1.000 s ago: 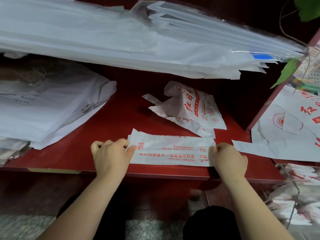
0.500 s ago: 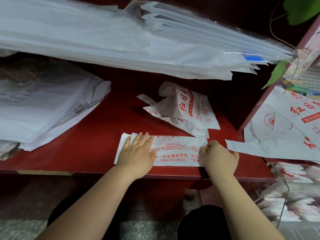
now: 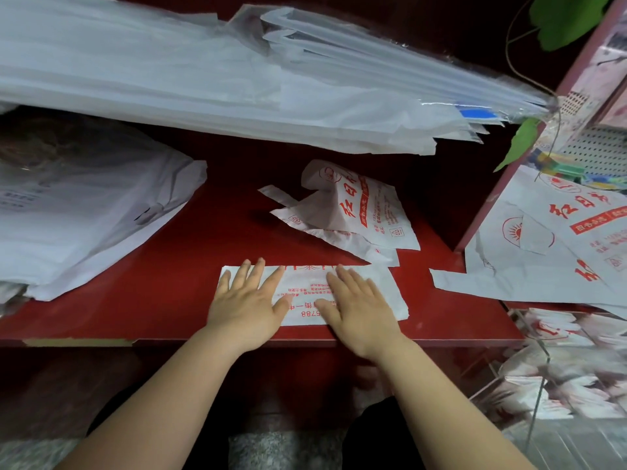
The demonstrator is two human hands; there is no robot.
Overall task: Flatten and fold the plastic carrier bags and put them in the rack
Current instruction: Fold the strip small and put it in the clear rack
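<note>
Red shelf top [image 3: 152, 300], front edge nearest. On it the folded bag [image 3: 385, 293], white w/ red print, lies flat as a long strip at centre, close to the front edge. L hand [image 3: 249, 301] presses flat on its left half, fingers straight & spread. R hand [image 3: 359, 312] presses flat on its right half, fingers straight; thumbs nearly meet. crumpled bag [image 3: 359, 212] at 1 o'clock, just beside strip. loose bags [image 3: 543, 262] at 3 o'clock. rack [image 3: 537, 401] w/ folded bags inside at 4-5 o'clock, below shelf level. white bag stack [image 3: 84, 215] at 10 o'clock, well apart. pale plastic sheets [image 3: 203, 79] overhang at 12
</note>
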